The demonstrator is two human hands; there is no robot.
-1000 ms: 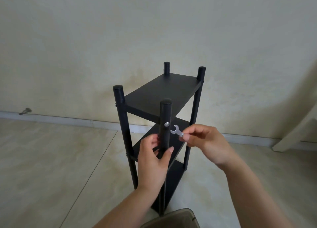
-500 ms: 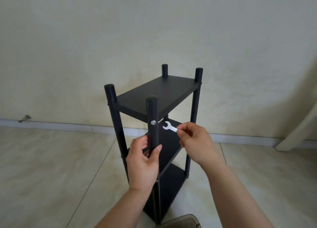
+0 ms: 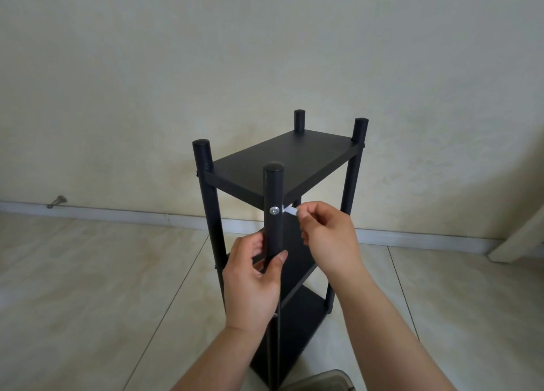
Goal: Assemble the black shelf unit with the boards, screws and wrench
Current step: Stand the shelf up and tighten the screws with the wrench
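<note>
A black shelf unit point(image 3: 282, 158) with three boards and round posts stands upright on the tiled floor in front of the wall. My left hand point(image 3: 253, 276) grips the nearest post below the top board. A silver screw point(image 3: 274, 211) sits in that post at the top board's level. My right hand point(image 3: 326, 234) pinches a small flat silver wrench point(image 3: 290, 210), whose head reaches the right side of the screw. Most of the wrench is hidden by my fingers and the post.
A pale wall with a baseboard point(image 3: 117, 214) runs behind the shelf. A small metal part point(image 3: 57, 201) lies by the baseboard at the left. A dark container's rim point(image 3: 323, 382) shows at the bottom edge. A pale slanted leg point(image 3: 518, 237) stands at the right.
My right hand has carried the wrench left and up, from beside the post to the screw. My left hand keeps its grip on the post.
</note>
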